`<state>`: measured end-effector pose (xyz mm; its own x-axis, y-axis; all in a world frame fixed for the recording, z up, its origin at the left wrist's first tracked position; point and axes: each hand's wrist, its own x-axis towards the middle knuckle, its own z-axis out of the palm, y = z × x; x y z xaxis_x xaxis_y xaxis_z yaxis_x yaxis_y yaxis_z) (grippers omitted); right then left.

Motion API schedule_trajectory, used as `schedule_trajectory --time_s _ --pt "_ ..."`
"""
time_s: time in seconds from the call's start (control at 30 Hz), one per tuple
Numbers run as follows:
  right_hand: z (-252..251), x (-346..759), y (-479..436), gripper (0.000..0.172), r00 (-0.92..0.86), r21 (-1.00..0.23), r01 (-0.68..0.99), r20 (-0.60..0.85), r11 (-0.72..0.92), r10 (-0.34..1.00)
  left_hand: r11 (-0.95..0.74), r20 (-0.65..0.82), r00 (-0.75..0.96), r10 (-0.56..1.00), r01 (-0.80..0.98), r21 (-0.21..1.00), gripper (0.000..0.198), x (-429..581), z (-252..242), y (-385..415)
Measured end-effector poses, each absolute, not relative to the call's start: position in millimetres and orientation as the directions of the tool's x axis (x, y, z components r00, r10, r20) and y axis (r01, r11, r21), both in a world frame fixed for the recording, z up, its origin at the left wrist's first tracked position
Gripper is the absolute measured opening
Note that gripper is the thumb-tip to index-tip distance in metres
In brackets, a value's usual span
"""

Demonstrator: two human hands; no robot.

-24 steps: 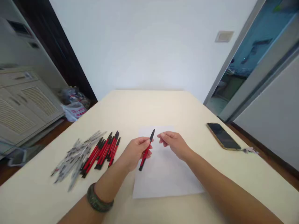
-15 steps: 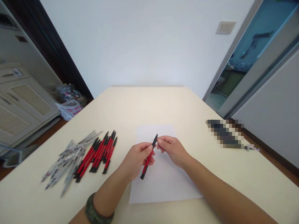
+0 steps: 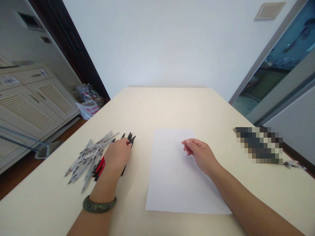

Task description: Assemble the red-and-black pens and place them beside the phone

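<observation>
My left hand (image 3: pixel 118 152), with a green bangle on its wrist, is over the red-and-black pens (image 3: pixel 100 167) on the left of the table. Its fingers are curled around a pen, whose black tip (image 3: pixel 133 139) sticks out past the thumb; most of that pen and part of the pile are hidden by the hand. My right hand (image 3: pixel 198 152) hovers over the white sheet of paper (image 3: pixel 169 190), thumb and fingers pinched together. Whether anything small is between them I cannot tell.
Left of the red pens lies a heap of clear, slim pens or refills (image 3: pixel 85 160). A blurred-out dark item (image 3: pixel 258 144) with a small attachment rests near the table's right edge. A wall (image 3: pixel 167 42) stands behind the table (image 3: pixel 169 108); bags (image 3: pixel 88 108) sit on the floor at left.
My left hand has carried the red-and-black pen from over the paper leftward to the pen pile. My right hand stays pinched above the paper. The view has shifted slightly.
</observation>
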<state>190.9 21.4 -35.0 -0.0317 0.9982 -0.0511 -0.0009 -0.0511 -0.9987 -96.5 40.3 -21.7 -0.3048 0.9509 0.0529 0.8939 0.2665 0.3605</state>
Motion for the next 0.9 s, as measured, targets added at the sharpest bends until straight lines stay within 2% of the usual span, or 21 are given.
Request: schedule_trajectory --time_s 0.13,0.33,0.43,0.53,0.6,0.7,0.9 --pt "-33 196 23 0.028 -0.01 -0.999 0.012 -0.034 -0.034 0.999 0.293 0.013 -0.303 0.953 0.929 0.228 0.025 -102 -26 43" --pt "-20 229 31 0.028 0.118 -0.998 0.035 0.063 0.06 0.991 0.318 -0.048 -0.314 0.948 0.939 0.133 0.033 -112 -22 40" --pt "-25 260 33 0.028 0.2 -0.963 0.261 0.114 0.059 0.973 0.312 -0.065 -0.306 0.95 0.943 0.113 0.035 -113 -18 34" --pt "-41 292 34 0.029 0.291 -0.818 0.574 0.183 -0.019 0.939 0.293 -0.051 -0.29 0.956 0.95 0.104 0.034 -108 -15 28" --pt "-52 307 34 0.029 0.318 -0.725 0.686 0.229 -0.057 0.92 0.27 -0.042 -0.267 0.963 0.957 0.108 0.029 -104 -16 26" --pt "-63 318 35 0.032 0.311 -0.667 0.742 0.246 -0.072 0.918 0.25 -0.052 -0.246 0.968 0.961 0.119 0.025 -99 -20 26" --pt "-65 317 35 0.031 0.29 -0.673 0.737 0.233 -0.061 0.928 0.261 -0.064 -0.253 0.965 0.948 0.18 0.027 -100 -21 28"
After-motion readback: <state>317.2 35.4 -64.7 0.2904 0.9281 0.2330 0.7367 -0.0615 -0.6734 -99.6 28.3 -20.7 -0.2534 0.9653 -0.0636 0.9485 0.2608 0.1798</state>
